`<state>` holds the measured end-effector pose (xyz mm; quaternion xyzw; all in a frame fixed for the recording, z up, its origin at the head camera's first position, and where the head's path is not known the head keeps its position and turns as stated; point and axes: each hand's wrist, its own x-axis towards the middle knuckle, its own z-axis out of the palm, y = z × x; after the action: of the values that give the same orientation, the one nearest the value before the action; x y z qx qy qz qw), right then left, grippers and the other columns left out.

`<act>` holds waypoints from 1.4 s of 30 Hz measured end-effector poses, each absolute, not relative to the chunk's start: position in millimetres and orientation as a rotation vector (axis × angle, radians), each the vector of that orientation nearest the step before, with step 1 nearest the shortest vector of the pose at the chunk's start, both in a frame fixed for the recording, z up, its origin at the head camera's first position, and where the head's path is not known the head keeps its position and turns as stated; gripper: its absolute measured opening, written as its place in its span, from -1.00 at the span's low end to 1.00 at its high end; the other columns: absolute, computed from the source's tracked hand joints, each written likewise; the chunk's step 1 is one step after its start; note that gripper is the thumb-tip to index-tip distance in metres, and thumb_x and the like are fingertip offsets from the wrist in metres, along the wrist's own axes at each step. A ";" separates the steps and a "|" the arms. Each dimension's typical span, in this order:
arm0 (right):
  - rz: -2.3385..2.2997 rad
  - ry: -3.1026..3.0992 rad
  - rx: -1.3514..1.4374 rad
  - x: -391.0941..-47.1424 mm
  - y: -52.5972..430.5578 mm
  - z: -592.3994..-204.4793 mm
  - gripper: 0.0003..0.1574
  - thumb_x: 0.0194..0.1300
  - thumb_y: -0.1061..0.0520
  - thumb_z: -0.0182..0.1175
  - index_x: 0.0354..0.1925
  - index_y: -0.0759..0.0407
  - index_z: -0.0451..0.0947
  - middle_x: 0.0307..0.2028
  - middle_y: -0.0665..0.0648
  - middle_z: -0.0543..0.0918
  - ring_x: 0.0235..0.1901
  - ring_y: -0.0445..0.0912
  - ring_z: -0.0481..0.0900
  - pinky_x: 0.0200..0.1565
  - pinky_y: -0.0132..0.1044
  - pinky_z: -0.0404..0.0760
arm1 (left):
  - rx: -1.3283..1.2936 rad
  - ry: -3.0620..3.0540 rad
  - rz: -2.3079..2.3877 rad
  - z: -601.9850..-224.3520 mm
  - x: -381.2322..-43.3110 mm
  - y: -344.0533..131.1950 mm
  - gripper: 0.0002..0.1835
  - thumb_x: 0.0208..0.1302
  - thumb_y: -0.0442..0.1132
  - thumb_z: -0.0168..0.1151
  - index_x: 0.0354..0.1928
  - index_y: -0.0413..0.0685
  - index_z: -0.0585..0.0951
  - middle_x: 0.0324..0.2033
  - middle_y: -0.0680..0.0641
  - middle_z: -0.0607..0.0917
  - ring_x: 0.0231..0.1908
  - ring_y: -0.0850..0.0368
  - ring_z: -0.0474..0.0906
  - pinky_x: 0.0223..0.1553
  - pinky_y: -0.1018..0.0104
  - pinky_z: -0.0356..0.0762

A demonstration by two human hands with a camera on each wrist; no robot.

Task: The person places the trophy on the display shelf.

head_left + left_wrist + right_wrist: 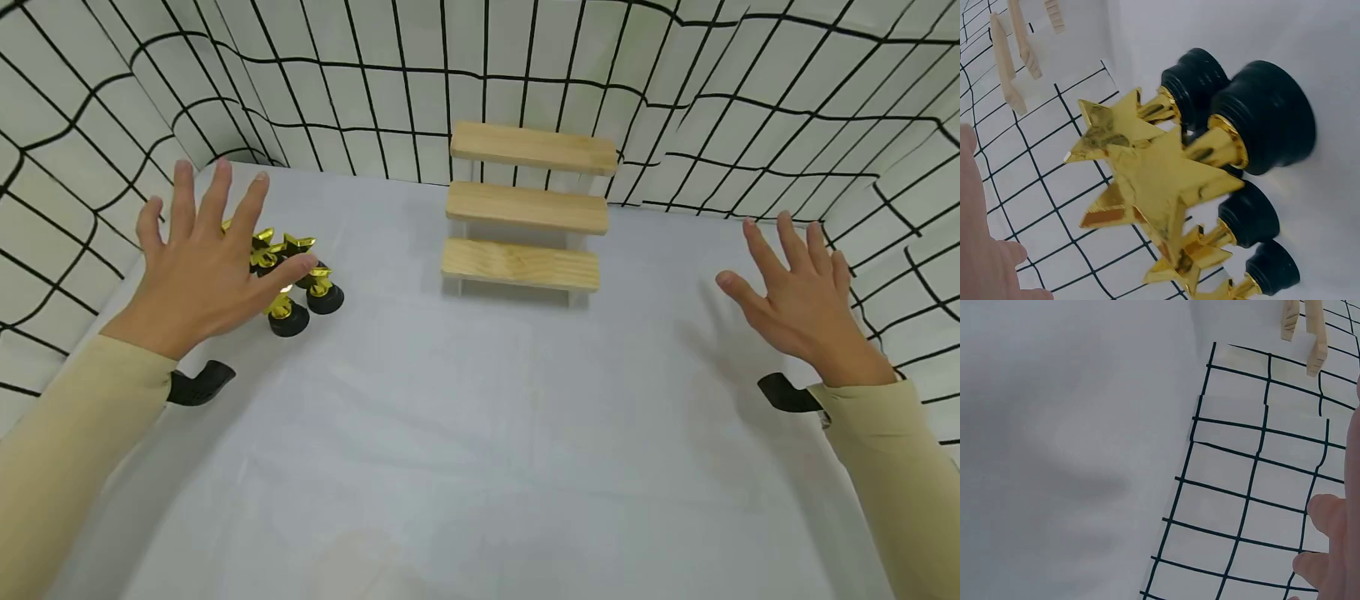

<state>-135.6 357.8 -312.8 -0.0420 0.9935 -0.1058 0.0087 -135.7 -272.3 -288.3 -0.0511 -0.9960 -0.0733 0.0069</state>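
Note:
In the head view my left hand (202, 271) is spread with straight fingers above a cluster of gold star trophies (320, 286) on black round bases, partly hiding them. The left wrist view shows several of these star trophies (1166, 181) standing close together, with part of the left hand (985, 244) at the edge and apart from them. My right hand (806, 304) hovers at the right side, fingers straight and spread, holding nothing. Between the hands, at the back, stands a three-step wooden shelf (527, 207) with pale plank treads and light supports.
A white cloth (480, 417) covers the table. Black wire grid (405, 83) lines the back and both sides over white panels. Black wrist mounts (201, 383) sit under both sleeves. The shelf's plank ends (1316, 337) show at the top of the right wrist view.

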 end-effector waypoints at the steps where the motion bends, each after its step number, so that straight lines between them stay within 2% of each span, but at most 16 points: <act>1: -0.338 3.108 -0.137 -135.9 356.9 -313.2 0.04 0.52 -0.55 -0.28 0.68 -0.16 -0.33 0.66 0.21 -0.48 0.61 0.36 -0.65 0.50 0.57 -0.56 | -0.172 -3.111 -0.230 -286.9 -137.2 -270.1 0.07 0.39 0.58 -0.25 0.67 0.16 -0.30 0.65 -0.16 -0.47 0.60 -0.21 -0.80 0.51 -0.57 -0.58; 9: -0.416 3.148 -0.186 -148.0 346.6 -309.2 0.05 0.52 -0.54 -0.25 0.68 -0.11 -0.25 0.68 0.23 -0.39 0.65 0.35 -0.52 0.55 0.51 -0.53 | -0.225 -3.053 -0.264 -278.7 -152.8 -256.1 0.07 0.42 0.55 -0.26 0.68 0.09 -0.29 0.67 -0.24 -0.36 0.64 -0.26 -0.66 0.53 -0.51 -0.47; 18: -0.497 3.184 -0.241 -162.3 327.8 -305.3 0.10 0.47 -0.59 -0.20 0.68 -0.08 -0.15 0.69 0.26 -0.25 0.66 0.36 -0.34 0.59 0.46 -0.41 | -0.302 -3.010 -0.283 -274.8 -170.5 -237.4 0.10 0.40 0.57 -0.26 0.68 0.03 -0.29 0.68 -0.21 -0.25 0.66 -0.27 -0.54 0.53 -0.43 -0.36; 24: -0.551 3.201 -0.265 -171.7 314.6 -303.6 0.15 0.45 -0.61 -0.17 0.68 -0.04 -0.14 0.68 0.28 -0.14 0.64 0.40 -0.21 0.59 0.45 -0.32 | -0.352 -2.989 -0.295 -274.1 -179.5 -222.7 0.08 0.42 0.54 -0.21 0.68 0.02 -0.23 0.67 -0.24 -0.14 0.68 -0.23 -0.47 0.53 -0.41 -0.32; 28: -0.565 3.197 -0.262 -177.9 306.1 -301.4 0.19 0.43 -0.62 -0.16 0.68 -0.02 -0.16 0.68 0.27 -0.11 0.65 0.37 -0.20 0.60 0.42 -0.31 | -0.394 -2.970 -0.275 -272.6 -183.1 -215.7 0.06 0.44 0.52 -0.22 0.68 -0.02 -0.20 0.66 -0.27 -0.09 0.68 -0.26 -0.43 0.53 -0.40 -0.27; 35: -0.560 3.182 -0.265 -186.2 295.4 -301.6 0.24 0.41 -0.64 -0.17 0.68 0.05 -0.18 0.68 0.26 -0.10 0.65 0.36 -0.16 0.60 0.40 -0.27 | -0.411 -2.974 -0.269 -270.9 -191.0 -202.8 0.07 0.43 0.53 -0.23 0.67 -0.05 -0.17 0.67 -0.25 -0.12 0.68 -0.23 -0.42 0.55 -0.38 -0.27; 42: -0.557 3.170 -0.282 -193.3 283.6 -303.0 0.24 0.40 -0.65 -0.15 0.67 0.07 -0.11 0.64 0.30 0.02 0.64 0.31 -0.08 0.59 0.37 -0.24 | -0.425 -2.984 -0.288 -272.7 -198.9 -187.0 0.08 0.42 0.56 -0.27 0.68 -0.02 -0.17 0.67 -0.23 -0.11 0.69 -0.19 -0.41 0.59 -0.35 -0.31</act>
<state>-193.3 283.6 -303.0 -0.0872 0.9802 -0.1723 -0.0445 -198.9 -187.0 -272.7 -0.1401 -0.9839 -0.0950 0.0566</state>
